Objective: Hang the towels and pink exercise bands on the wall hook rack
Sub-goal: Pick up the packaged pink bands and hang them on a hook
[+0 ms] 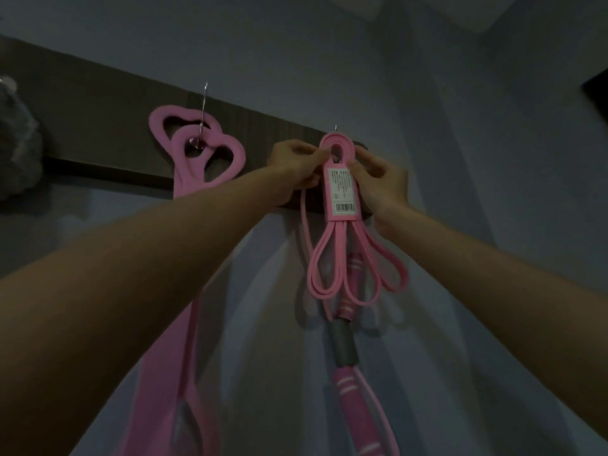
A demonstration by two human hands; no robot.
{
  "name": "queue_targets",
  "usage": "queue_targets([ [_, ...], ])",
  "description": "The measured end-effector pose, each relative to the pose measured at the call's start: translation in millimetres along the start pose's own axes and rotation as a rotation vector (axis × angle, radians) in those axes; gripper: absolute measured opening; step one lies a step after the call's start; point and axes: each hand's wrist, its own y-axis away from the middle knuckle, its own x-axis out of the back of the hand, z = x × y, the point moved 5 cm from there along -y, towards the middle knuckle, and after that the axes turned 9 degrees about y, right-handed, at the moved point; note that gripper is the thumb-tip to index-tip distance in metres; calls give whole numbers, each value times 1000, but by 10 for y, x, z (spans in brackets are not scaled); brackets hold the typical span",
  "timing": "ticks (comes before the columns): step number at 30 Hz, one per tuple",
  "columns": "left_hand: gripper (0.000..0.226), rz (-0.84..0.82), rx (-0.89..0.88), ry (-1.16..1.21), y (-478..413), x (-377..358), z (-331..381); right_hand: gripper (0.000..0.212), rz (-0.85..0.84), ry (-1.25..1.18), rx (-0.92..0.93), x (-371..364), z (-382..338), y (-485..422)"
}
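A dark wooden hook rack (115,126) runs across the wall. On its right hook (336,128) sits the top loop of a bundled pink exercise band (342,192) with a labelled sleeve. My left hand (296,162) pinches the loop from the left and my right hand (378,182) grips it from the right. Behind the bundle hangs a pink strap with a grey grip (343,343). A pink band with heart-shaped loops (197,153) hangs from the middle hook (204,97). At the far left edge a grey towel (16,143) hangs, mostly cut off.
The wall (460,126) is plain and bluish-grey in dim light. A dark object (597,93) juts in at the right edge. Both my forearms reach up across the lower view and hide part of the hanging bands.
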Motion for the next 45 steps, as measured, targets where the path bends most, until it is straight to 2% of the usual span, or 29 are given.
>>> queue_targets([
  [3,26,-5,-38,-98,-67,-33,-12,39,-1,16,-14,2,107,-83],
  [8,25,55,-305,-408,-29,-48,-37,35,-70,66,-34,9,286,-134],
  [14,21,147,-433,-431,119,-40,-111,33,-103,145,9,11,411,-110],
  [18,31,139,-489,-503,205,-64,-80,37,-144,185,62,38,396,-61],
  [23,33,70,-502,-576,289,-75,-72,38,-105,318,190,103,268,62],
  [26,48,49,-527,-719,342,-63,-157,39,-38,396,287,187,227,145],
  [29,58,-1,-533,-776,423,-86,-297,48,-143,393,312,152,317,218],
  [32,61,-21,-532,-739,540,-115,-403,52,-215,386,333,115,413,347],
  [36,57,14,-473,-644,707,-143,-502,48,-188,389,352,149,460,574],
  [45,57,59,-333,-534,1170,-84,-683,49,-247,318,269,308,706,1055],
])
